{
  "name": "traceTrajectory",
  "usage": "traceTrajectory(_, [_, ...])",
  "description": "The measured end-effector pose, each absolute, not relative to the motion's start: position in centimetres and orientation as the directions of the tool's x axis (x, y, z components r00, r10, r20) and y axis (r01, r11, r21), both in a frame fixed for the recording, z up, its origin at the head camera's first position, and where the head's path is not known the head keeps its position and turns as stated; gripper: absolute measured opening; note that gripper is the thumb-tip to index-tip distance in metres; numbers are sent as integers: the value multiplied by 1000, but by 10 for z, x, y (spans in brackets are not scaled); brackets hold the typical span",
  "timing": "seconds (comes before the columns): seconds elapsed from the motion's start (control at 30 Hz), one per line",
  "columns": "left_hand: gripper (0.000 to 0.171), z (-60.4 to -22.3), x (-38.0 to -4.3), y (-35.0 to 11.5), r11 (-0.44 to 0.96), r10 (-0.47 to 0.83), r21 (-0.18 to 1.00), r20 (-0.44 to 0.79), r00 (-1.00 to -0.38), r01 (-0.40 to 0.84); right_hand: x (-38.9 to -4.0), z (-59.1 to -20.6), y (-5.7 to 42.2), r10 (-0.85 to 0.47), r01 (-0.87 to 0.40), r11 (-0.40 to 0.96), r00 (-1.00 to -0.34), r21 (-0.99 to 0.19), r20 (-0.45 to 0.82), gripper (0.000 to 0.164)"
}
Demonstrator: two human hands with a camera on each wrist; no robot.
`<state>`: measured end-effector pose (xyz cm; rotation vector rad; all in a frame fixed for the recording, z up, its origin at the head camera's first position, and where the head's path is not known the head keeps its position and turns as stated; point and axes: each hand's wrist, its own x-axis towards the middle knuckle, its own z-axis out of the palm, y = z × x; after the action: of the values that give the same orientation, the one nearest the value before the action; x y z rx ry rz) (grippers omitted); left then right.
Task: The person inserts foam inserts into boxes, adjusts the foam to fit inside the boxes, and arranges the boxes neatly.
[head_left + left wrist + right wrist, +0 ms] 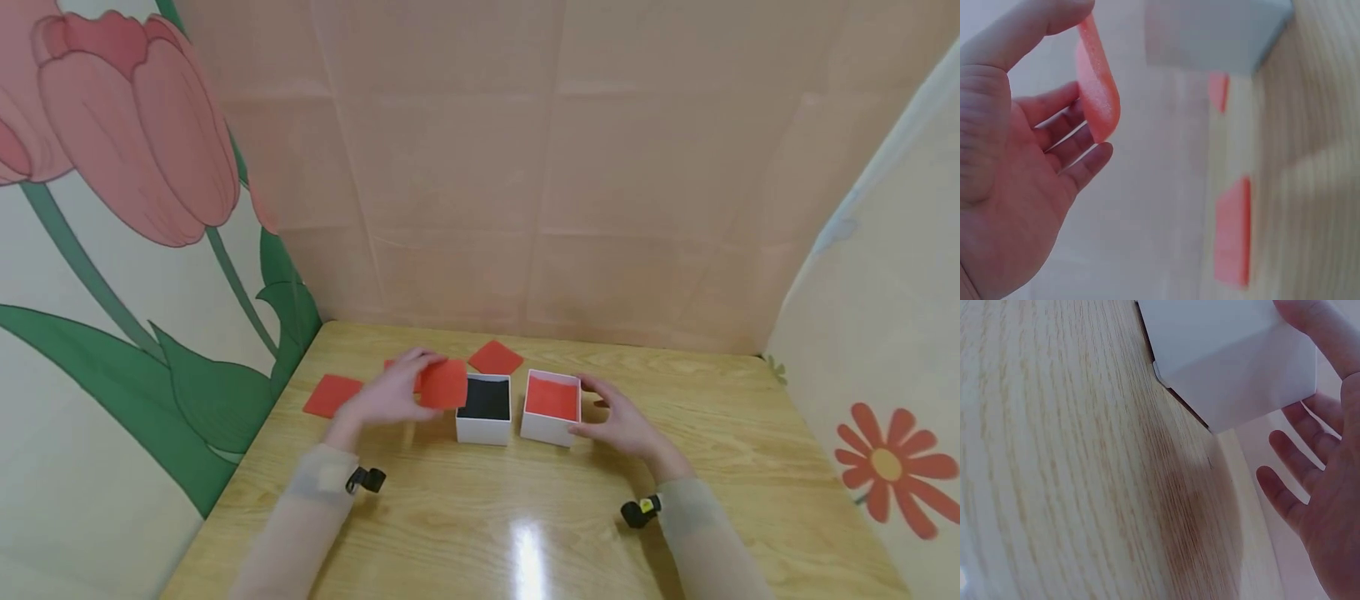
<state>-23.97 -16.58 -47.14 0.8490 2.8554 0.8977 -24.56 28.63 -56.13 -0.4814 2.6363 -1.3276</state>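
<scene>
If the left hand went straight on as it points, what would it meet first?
Likely the white box with black inside, the red piece in the left hand leading; it might pass above, height is unclear.

At the upper right, the right hand [1340, 494] is holding a white box [1229, 356] by its side, the thumb lying against one wall and the index finger reaching to a far edge, while the other fingers are spreading apart beside it. The box is standing at an angle across the view, with a thin dark line showing along its lower edge. Wood grain is running down the table [1054, 456], where a brown shadow [1179, 519] is spreading, and a pale surface [1290, 562] is showing beyond the table's edge.
</scene>
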Motion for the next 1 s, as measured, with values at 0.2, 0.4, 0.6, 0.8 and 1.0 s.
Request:
traceTrajectory(0.2, [90,-462,-245,-123,636,590,529,137,-796,562,-246,-560,286,-349,-224,549,-937,-806,23,104])
traceTrajectory(0.4, [88,-461,-252,-76,580,667,512,149,-730,634,-245,-560,288,-357,-240,556,-934,-796,32,105])
traceTrajectory(0.6, [87,-461,-253,-40,566,715,472,129,-687,676,-242,-558,287,-363,-249,557,-931,-792,38,102])
traceTrajectory(0.8, [88,-470,-251,-21,584,719,466,85,-690,665,-235,-560,282,-386,-282,552,-921,-785,59,102])
traceTrajectory(1.0, [87,-473,-253,-12,605,717,421,81,-693,676,-231,-560,280,-386,-305,534,-918,-789,93,105])
